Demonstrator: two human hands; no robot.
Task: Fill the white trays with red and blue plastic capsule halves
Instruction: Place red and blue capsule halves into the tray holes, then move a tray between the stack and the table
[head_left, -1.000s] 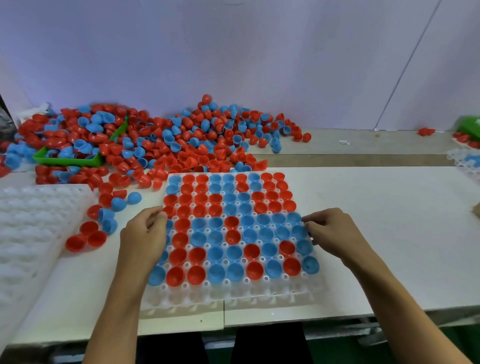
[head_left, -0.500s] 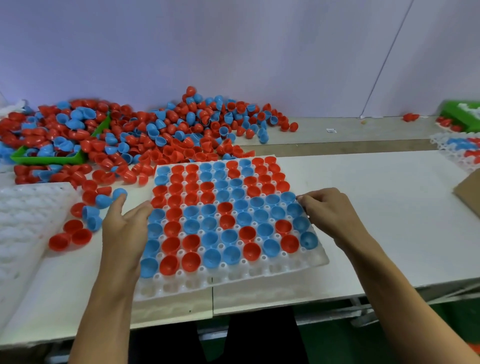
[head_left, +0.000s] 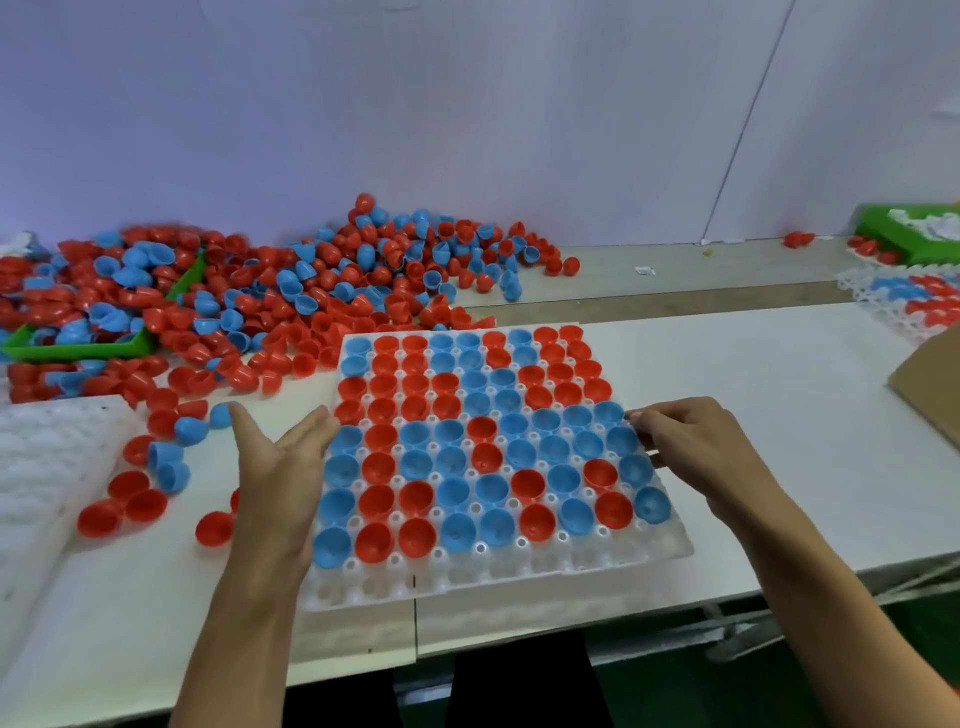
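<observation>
Since the earlier frame, the left hand has been opened flat beside the white tray, thumb lifted. The tray's right edge is pinched by the right hand. All but its nearest rows are filled with capsule halves; loose halves are heaped behind it.

Across the upper half of your frame runs a plain, pale lilac-white wall, evenly and softly lit, with a thin dark vertical seam in the upper right. Below it you have a white flat-topped worktable spanning the frame, its panels meeting at a narrow joint near the bottom centre. A brownish strip runs between the table panels at the right. In the lower right corner, dark green floor shows beneath the table edge.
</observation>
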